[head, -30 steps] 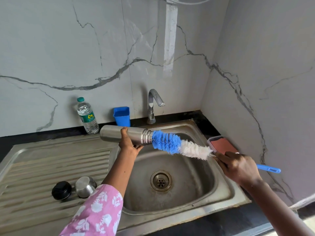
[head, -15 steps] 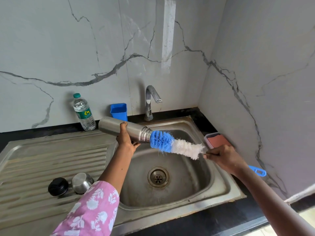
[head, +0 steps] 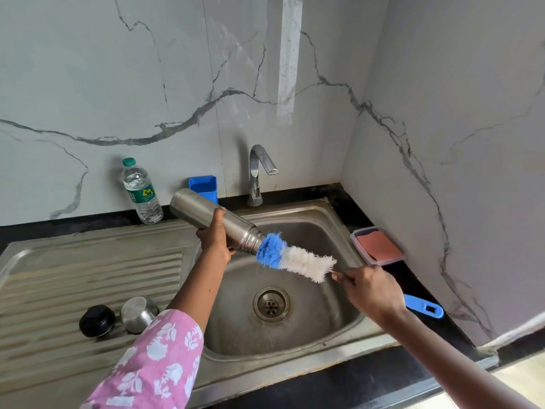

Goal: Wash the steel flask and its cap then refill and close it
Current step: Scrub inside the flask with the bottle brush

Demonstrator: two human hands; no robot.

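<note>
Flask is gripped by left hand over sink; right hand holds brush, tip apparently inside mouth. Scrubbing step: push brush deeper.

The brush has slid deeper into the flask.

A home kitchen's washing-up corner: a stainless steel sink with a ribbed drainboard sits in a black counter; a curved chrome tap rises behind it, against marble-patterned wall panels. Household bits line the edge (a plastic water bottle, a blue holder, a tub with a pink pad); a steel cap rests on the drainboard.
</note>
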